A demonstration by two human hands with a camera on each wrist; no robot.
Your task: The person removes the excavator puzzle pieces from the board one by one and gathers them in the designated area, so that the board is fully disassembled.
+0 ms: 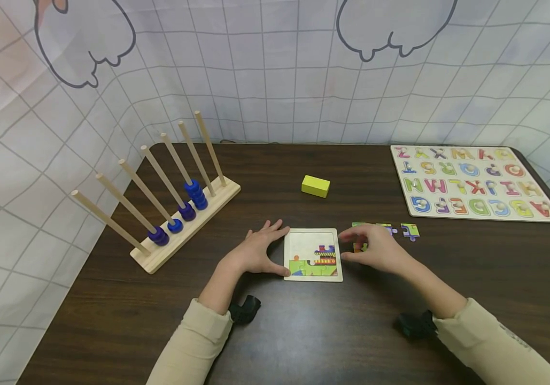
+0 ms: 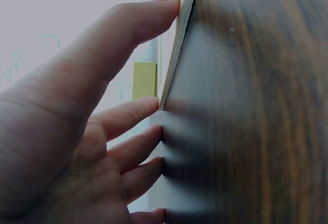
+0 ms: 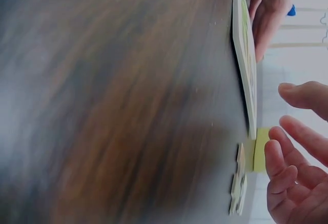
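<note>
A small square puzzle board (image 1: 303, 243) with a pale frame lies on the table, with assembled picture pieces (image 1: 315, 268) along its bottom and lower right. My left hand (image 1: 255, 252) spreads its fingers at the board's left side. Its thumb touches the lower left edge, and the index fingertip is at the upper left corner. By the right edge hovers my right hand (image 1: 381, 248), thumb and index finger apart, nothing between them. Loose puzzle pieces lie beyond and partly under that hand; one piece (image 1: 410, 231) shows whole to its right.
A yellow block (image 1: 315, 186) sits behind the puzzle board. To the left, a wooden peg stand (image 1: 217, 200) carries blue and purple rings (image 1: 196, 195) on some of its tall pegs. A knobbed alphabet board (image 1: 477, 184) lies at the back right. A gridded curtain (image 1: 275, 80) hangs behind the table.
</note>
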